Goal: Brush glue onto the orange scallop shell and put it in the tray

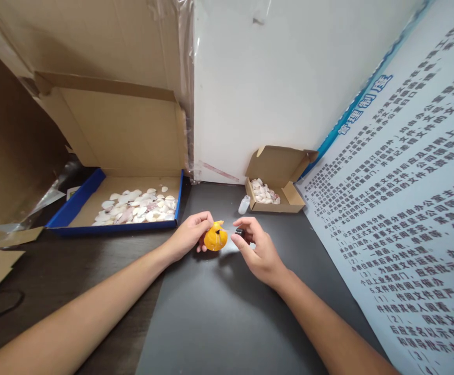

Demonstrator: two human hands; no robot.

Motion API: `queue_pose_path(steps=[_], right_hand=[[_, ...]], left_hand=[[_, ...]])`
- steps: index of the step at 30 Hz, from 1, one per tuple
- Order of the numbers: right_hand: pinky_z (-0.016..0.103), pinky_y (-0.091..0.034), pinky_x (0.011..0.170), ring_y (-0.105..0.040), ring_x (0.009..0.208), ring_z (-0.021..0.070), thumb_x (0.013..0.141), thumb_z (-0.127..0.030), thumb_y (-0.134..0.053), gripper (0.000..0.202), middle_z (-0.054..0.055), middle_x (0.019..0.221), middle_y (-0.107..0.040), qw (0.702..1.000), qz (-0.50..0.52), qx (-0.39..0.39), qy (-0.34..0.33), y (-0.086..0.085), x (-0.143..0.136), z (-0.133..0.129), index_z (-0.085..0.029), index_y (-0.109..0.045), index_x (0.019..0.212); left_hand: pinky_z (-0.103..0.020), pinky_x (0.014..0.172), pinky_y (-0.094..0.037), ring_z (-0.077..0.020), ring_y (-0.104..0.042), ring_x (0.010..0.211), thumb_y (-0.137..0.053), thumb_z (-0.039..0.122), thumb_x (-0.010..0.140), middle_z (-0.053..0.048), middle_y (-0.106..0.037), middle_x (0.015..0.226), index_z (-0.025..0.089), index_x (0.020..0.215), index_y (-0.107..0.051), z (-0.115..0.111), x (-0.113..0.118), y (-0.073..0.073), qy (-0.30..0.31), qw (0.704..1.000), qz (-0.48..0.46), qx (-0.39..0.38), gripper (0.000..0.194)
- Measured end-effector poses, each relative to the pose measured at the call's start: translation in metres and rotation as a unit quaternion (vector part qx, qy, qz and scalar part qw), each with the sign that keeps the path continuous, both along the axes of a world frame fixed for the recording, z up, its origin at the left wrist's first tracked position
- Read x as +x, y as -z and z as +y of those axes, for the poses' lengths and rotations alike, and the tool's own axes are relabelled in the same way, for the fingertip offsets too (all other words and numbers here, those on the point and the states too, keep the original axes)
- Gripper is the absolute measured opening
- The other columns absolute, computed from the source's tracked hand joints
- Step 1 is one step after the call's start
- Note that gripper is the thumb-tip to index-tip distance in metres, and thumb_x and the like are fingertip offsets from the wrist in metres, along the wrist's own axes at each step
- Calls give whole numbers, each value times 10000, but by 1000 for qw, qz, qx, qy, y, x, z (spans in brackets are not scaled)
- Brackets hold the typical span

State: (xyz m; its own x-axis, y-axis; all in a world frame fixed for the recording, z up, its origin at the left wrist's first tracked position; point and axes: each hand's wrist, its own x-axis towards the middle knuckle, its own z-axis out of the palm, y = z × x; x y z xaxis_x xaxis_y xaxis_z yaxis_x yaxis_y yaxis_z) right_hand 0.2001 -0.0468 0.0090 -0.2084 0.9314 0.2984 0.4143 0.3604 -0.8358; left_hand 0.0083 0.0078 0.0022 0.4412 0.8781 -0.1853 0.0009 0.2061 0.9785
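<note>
Fingers of the left hand (194,234) are closed around the side of an orange ornament (215,238), with the thumb near its top and other fingertips below, apparently so that it stays steady while its front is left uncovered. A dark gap shows on that front, facing toward the other hand. The right hand (261,252) has its thumb and curled fingers about a small dark object (240,233), just beside the ornament but apart from it; this pinch near the fingertips probably gives finer control than a full fist would. (What the dark object is, I cannot tell, as the hand hides most of it.) Both hands meet over the grey mat (215,323) on the worktop (47,276), where the ornament sits in front of the person and each arm reaches it easily.

Around them, the containers stand toward the back, which leaves elbow room nearer the body. To the left, a blue-sided box (113,227) holds pale shells (133,205) in a loose spread, its lid raised behind so the contents lie open to reach. To the right, a small brown box (277,207), lid also up, keeps more shells (264,191) mostly in its left part. Beside it a small clear bottle (244,204) rests on the mat.
</note>
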Motion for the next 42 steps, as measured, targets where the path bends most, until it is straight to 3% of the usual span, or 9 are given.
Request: queue_pose_path(steps=[3, 9, 14, 17, 20, 25, 30, 36, 42], right_hand=[[228, -401, 533, -493, 528, 109, 885, -323, -589, 196, -46, 673, -522, 1000, 14, -12, 6, 0, -1, 0, -208, -491, 1009], [228, -350, 533, -434, 522, 101, 901, -329, -571, 150, -57, 614, -502, 996, -36, -33, -74, -6, -1, -4, -210, -485, 869], [219, -293, 476, -385, 465, 96, 934, -341, -502, 132, -80, 567, -406, 999, -36, -21, -17, -7, -1, -5, -216, -476, 901], [225, -331, 502, -438, 493, 109, 935, -335, -498, 133, -71, 599, -441, 999, -52, 3, 5, -6, -2, -5, -217, -474, 991], [239, -375, 554, -490, 554, 125, 912, -311, -529, 175, -48, 664, -498, 997, -79, 20, 0, -5, -2, -5, -219, -466, 1048], [232, -351, 526, -450, 512, 111, 895, -303, -552, 109, -64, 603, -445, 993, -105, 8, -51, -7, -1, -8, -217, -494, 930], [230, -375, 528, -473, 522, 112, 885, -301, -568, 140, -54, 625, -477, 997, -63, 46, -2, -8, -3, -8, -213, -496, 966], [226, -372, 516, -458, 501, 106, 850, -259, -586, 99, -63, 588, -452, 994, -86, 46, -42, -10, -2, -9, -210, -516, 898], [218, -390, 526, -472, 513, 102, 860, -270, -580, 107, -50, 622, -494, 994, -81, 70, -7, -11, -2, -8, -204, -527, 926]], left_hand=[[-135, 306, -326, -99, -546, 353, -553, 369, 769, 24, -612, 521, 197, 719, -426, 0, 0, 0, 3, 1000, -10, -2, 219], [-141, 324, -369, -103, -570, 378, -582, 404, 779, 18, -634, 527, 198, 718, -404, 0, 1, 0, 6, 1000, -18, 7, 279], [-149, 334, -391, -111, -587, 391, -603, 430, 778, 1, -650, 538, 199, 714, -395, 0, 1, 0, 15, 1000, -25, 7, 318], [-161, 336, -412, -122, -599, 392, -613, 431, 775, -11, -661, 549, 198, 720, -397, 1, 0, 1, 19, 999, -31, 2, 323], [-167, 338, -422, -129, -608, 397, -618, 428, 774, -19, -668, 554, 196, 724, -401, 1, 0, 1, 25, 999, -30, -3, 322], [-176, 350, -436, -128, -605, 405, -609, 422, 778, -11, -665, 550, 199, 721, -403, 1, 0, 1, 27, 999, -37, 0, 309], [-171, 353, -423, -122, -593, 403, -600, 412, 785, -8, -655, 535, 195, 712, -416, 0, 0, 1, 25, 999, -26, 2, 294], [-169, 376, -424, -98, -567, 417, -614, 401, 776, 1, -645, 556, 189, 686, -426, 0, 1, 0, 11, 999, -30, 12, 297], [-172, 386, -437, -91, -557, 419, -619, 400, 764, 15, -627, 545, 188, 681, -429, 0, 1, 0, 13, 999, -27, 11, 296]])
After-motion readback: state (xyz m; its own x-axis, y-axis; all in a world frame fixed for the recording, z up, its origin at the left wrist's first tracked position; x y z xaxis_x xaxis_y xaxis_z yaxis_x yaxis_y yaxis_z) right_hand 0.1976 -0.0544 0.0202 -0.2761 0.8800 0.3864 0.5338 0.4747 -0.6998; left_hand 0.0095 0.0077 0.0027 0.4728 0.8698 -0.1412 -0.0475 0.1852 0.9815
